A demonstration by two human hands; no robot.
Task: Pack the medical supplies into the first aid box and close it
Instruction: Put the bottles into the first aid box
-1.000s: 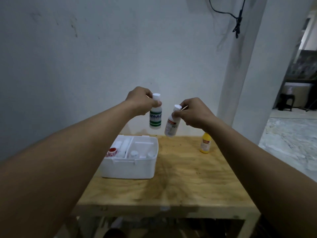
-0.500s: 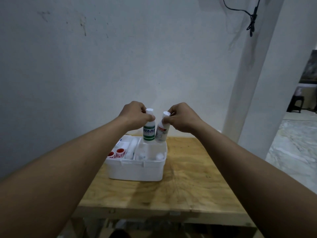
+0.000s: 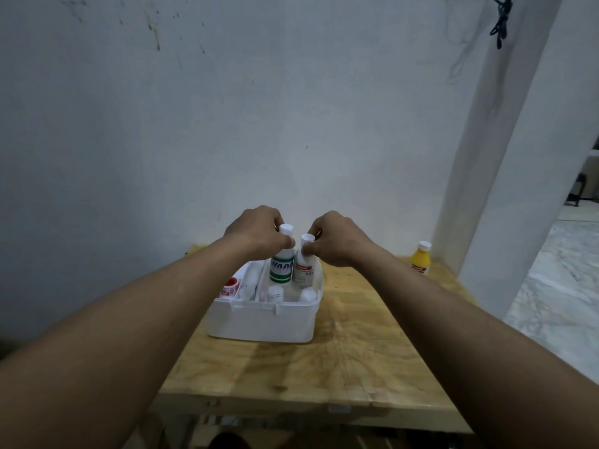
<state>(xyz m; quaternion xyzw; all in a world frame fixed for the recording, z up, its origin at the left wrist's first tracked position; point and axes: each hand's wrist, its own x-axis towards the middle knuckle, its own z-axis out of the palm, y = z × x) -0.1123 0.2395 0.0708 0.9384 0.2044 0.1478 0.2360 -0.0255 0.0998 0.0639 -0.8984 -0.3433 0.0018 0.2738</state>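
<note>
- The person's left hand [image 3: 257, 231] is pinching the neck of a white bottle with a green-banded label [image 3: 282, 267], fingers curled tight just under its white cap.
- The right hand [image 3: 337, 239] is gripping a second white bottle with a red label strip [image 3: 304, 272] the same way, by the neck below the cap.
- Both bottles are standing upright and touching side by side, their lower ends sitting inside the back of the right-hand compartment of the first aid box [image 3: 262, 322].
- The box is lying open on the left part of the wooden table [image 3: 356, 351], a white tub with a divider running front to back.
- Two small white-capped bottles [image 3: 308, 294] are showing in that same compartment, in front of the held pair.
- Red-and-white rolls [image 3: 230, 286] are sitting in the left compartment, with a pale wrapped item beside them that is too blurred for me to name.
- A yellow bottle with a white cap [image 3: 421, 257] is standing upright on the table's far right corner, well apart from the box.
- Whether the held bottles are resting on the box floor is hidden from here.
</note>
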